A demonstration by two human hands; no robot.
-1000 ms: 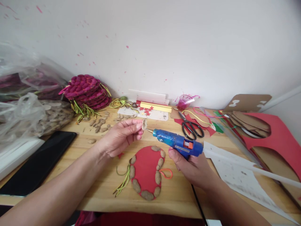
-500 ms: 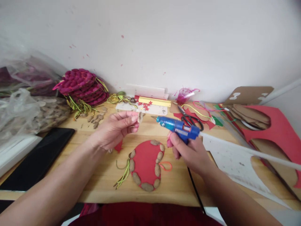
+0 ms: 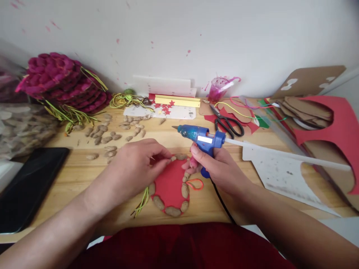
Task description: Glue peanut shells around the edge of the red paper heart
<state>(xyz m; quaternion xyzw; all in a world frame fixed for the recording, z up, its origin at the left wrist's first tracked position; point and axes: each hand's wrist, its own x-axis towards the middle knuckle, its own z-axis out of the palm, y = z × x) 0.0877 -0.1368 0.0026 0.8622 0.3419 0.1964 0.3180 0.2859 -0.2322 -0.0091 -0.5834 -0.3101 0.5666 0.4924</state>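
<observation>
- Since we read the red shape (image 3: pixel 169 183) as a clock face with twelve toward the wall (image 3: pixel 168 41), our left hand (image 3: pixel 140 160) now comes down at its eleven-to-twelve o'clock edge; half a second ago it held its piece up in the air, well apart from the shape.
- Our left thumb and fingertips are closed to a narrow pinch on the small peanut shell (image 3: pixel 173 158), now down at the border just beside the shell at twelve o'clock (image 3: pixel 182 157); whether it fully touches the red surface we cannot tell.
- Our right hand (image 3: pixel 211 160) stays wrapped round the handle of the glue gun (image 3: pixel 198 137); a couple of its fingers reach toward the shape's one o'clock edge, touching or only near it, we cannot say.
- The nozzle (image 3: pixel 174 127) points toward nine o'clock, above and apart from the shell; a second ago its tip was right by the shell's hollow, so we judge the work has passed from applying glue to seating this piece.
- The shape lies flat before us, with border shells (image 3: pixel 173 211) along its lower edge, an orange loop (image 3: pixel 195 184) at three o'clock and green cords (image 3: pixel 141 203) at eight; our left hand hides the ten o'clock edge, so we cannot tell how much stays bare there.
- Loose peanuts (image 3: pixel 106 139) lie toward ten o'clock; scissors (image 3: pixel 228 125) rest toward two.
</observation>
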